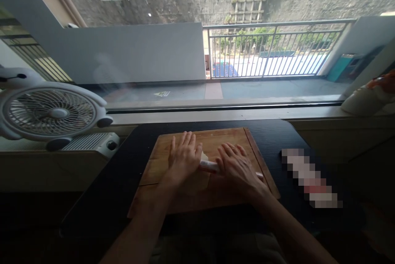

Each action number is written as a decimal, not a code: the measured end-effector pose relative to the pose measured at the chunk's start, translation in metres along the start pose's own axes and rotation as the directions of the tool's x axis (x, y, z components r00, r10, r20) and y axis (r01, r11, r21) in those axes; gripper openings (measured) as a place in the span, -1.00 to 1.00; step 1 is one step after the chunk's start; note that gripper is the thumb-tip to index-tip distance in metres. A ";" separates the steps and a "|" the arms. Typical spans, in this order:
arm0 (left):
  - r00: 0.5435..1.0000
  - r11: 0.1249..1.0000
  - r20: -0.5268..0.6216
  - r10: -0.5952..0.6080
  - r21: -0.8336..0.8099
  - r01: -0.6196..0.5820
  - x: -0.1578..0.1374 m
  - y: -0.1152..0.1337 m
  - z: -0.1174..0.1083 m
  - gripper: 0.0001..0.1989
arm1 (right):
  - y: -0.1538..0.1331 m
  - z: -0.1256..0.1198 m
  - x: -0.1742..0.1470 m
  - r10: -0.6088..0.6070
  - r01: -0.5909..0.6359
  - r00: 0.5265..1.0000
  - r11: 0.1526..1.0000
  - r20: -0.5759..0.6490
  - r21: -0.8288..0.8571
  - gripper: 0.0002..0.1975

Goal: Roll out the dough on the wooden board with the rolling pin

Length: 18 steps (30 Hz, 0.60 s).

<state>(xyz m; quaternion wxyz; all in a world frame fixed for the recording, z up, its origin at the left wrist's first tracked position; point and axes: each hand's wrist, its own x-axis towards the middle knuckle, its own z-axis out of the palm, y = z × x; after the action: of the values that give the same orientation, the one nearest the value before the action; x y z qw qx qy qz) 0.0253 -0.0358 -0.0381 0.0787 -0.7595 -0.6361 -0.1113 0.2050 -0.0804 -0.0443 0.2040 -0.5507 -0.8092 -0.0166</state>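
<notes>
rod [210, 166]: partly covered by the left hand [185, 155] and right hand [236, 163]
pale piece [204, 156]: partly behind the left hand
pixelated strip [311, 179]: too blocky to identify
fan [58, 113]: cut off at left edge
white-orange object [365, 100]: cut off at right

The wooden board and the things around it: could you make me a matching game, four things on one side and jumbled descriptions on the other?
Column 1
1. Wooden board
2. Slim rod
3. Fan
4. Table

Column 2
A. White, off to the person's left
B. Black, underneath everything in the middle
C. Brown, bearing a groove near its right edge
D. Partly covered by the right hand, its end poking out

Pairs: 1-C; 2-D; 3-A; 4-B
</notes>
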 end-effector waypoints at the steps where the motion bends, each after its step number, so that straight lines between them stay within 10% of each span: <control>1: 0.999 1.000 0.028 -0.024 -0.012 0.024 0.013 0.003 0.000 -0.43 | 0.002 0.001 0.006 0.030 -0.030 1.000 0.999 -0.008 -0.013 -0.62; 4: 0.999 1.000 0.038 -0.006 -0.012 0.007 0.012 0.004 -0.001 -0.43 | 0.000 0.003 -0.006 0.017 -0.017 1.000 1.000 -0.003 -0.008 -0.62; 11: 0.991 0.994 -0.072 0.113 0.013 -0.113 -0.095 -0.017 -0.005 -0.45 | -0.017 -0.002 -0.086 -0.276 0.276 0.960 0.961 0.039 0.014 -0.47; 18: 0.989 0.934 0.110 -0.099 -0.331 0.131 0.023 0.006 -0.001 -0.46 | 0.003 0.003 -0.008 0.052 -0.049 0.997 0.998 0.060 -0.046 -0.53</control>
<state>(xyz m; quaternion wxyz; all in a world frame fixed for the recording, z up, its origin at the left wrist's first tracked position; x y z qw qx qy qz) 0.0352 -0.0153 -0.0312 -0.0884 -0.7274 -0.6540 -0.1880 0.2098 -0.0855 -0.0504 0.1672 -0.5758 -0.8002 -0.0126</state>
